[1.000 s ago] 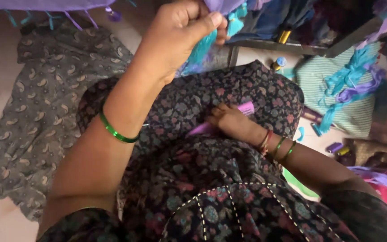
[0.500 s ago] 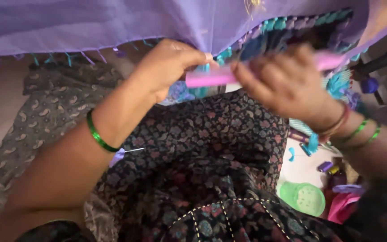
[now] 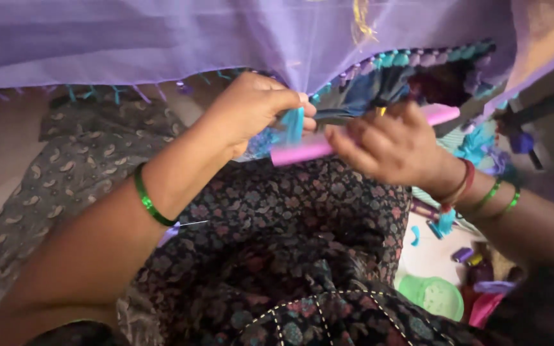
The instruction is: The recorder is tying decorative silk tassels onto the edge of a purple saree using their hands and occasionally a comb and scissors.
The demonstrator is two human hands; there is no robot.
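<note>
Two hands are working at the edge of a lilac cloth [image 3: 161, 38] that is hanging above the lap. Nearest the camera, a dark flowered garment [image 3: 290, 243] is covering the knees beneath both hands, and a green bangle [image 3: 147, 204] is circling the left wrist. The left hand [image 3: 251, 112] is pinching a teal tassel [image 3: 293, 123] between thumb and fingertips, right at the cloth's fringe. Just beside it, the right hand [image 3: 389, 144] is gripping a pink comb-like tool [image 3: 309, 150], whose end is touching the tassel. Below the right wrist, a green plastic lid [image 3: 434, 296] is lying on the floor among small spools.
</note>
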